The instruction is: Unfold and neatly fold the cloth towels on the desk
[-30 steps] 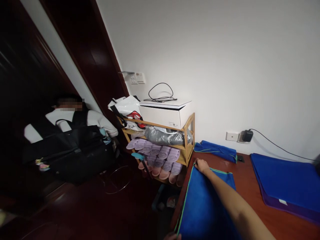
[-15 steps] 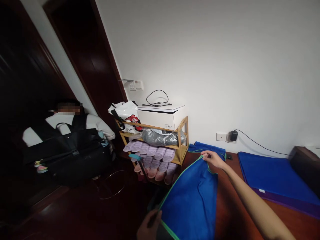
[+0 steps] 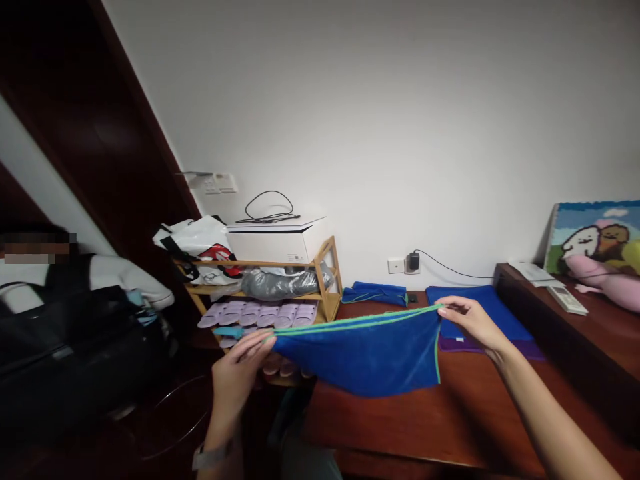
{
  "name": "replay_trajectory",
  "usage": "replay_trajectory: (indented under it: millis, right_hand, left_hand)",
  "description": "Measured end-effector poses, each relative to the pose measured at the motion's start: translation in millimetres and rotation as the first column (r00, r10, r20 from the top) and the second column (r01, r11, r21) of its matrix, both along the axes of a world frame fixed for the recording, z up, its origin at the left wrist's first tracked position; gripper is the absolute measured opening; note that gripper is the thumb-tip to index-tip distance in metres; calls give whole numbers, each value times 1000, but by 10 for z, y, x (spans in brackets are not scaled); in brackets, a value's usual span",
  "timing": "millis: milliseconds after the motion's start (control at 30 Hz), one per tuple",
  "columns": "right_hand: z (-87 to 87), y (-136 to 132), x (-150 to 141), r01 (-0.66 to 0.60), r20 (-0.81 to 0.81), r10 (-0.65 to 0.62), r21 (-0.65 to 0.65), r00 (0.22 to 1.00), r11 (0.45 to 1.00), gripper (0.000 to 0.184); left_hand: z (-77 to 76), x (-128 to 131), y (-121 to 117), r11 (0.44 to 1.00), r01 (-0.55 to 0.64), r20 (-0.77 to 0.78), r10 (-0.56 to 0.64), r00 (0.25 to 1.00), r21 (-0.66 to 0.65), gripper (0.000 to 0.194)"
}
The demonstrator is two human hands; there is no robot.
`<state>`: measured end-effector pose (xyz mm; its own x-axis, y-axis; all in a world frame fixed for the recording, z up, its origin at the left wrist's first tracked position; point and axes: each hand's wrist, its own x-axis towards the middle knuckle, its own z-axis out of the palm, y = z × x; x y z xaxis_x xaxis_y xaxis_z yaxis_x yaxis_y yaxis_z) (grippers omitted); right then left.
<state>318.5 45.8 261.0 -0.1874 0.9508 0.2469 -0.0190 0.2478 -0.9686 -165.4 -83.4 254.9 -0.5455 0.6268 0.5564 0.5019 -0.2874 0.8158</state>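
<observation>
Currently, in the head view, the desk (image 3: 390, 427) serves as the reference. Above its front left part, the green-edged blue cloth (image 3: 370, 363) is suspended between two hands. The left hand (image 3: 240, 370), beyond the desk's left edge, grips one upper corner, thumb against closed fingertips. The right hand (image 3: 470, 323), above the desk, pinches the opposite upper corner between thumb and fingers. The upper edge is drawn nearly straight; two green borders run side by side, so I judge the cloth to be doubled. Its lower part hangs loose and is not laid on the desk. Status, as I read it: this cloth is partway through handling, aligned along the top, with the lower part unsettled. Other pieces rest on the desk: a bundled blue cloth (image 3: 375, 293) at the rear left, and a flat blue cloth (image 3: 505, 317) over a purple cloth (image 3: 530, 350) at the rear right; neither is in the hands. Whether those are finished, I cannot tell. Left of the desk stands a wooden rack (image 3: 327, 307) bearing slippers (image 3: 270, 313) and a white box (image 3: 270, 245); farther left is a person (image 3: 120, 273) with a black bag (image 3: 75, 360).
</observation>
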Motion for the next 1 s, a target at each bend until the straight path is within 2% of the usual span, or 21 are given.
replay_trajectory:
  millis: [133, 267, 467, 667, 833, 1000]
  right_hand:
    - [-54, -222, 200, 73, -129, -81, -60, 988, 996, 51]
    - [-63, -422, 367, 179, -166, -188, -63, 968, 982, 48]
    - [-8, -704, 602, 293, -143, -285, 32, 948, 956, 44]
    - [-75, -814, 767, 363, -153, -345, 117, 926, 924, 38]
    - [-74, -924, 796, 406, -164, -386, 114, 908, 907, 36]
    - [2, -1133, 814, 413, -197, -386, 124, 901, 902, 34]
  left_hand:
    - [137, 47, 239, 984, 150, 138, -136, 981, -92, 51]
    - [178, 126, 334, 968, 233, 151, -218, 964, -91, 54]
    - [264, 236, 223, 970, 242, 125, -238, 963, -13, 39]
    - [316, 337, 205, 964, 266, 141, -265, 954, 14, 29]
    - [400, 450, 140, 964, 261, 226, -267, 937, 56, 31]
    - [504, 542, -78, 976, 204, 338, -217, 916, 74, 37]
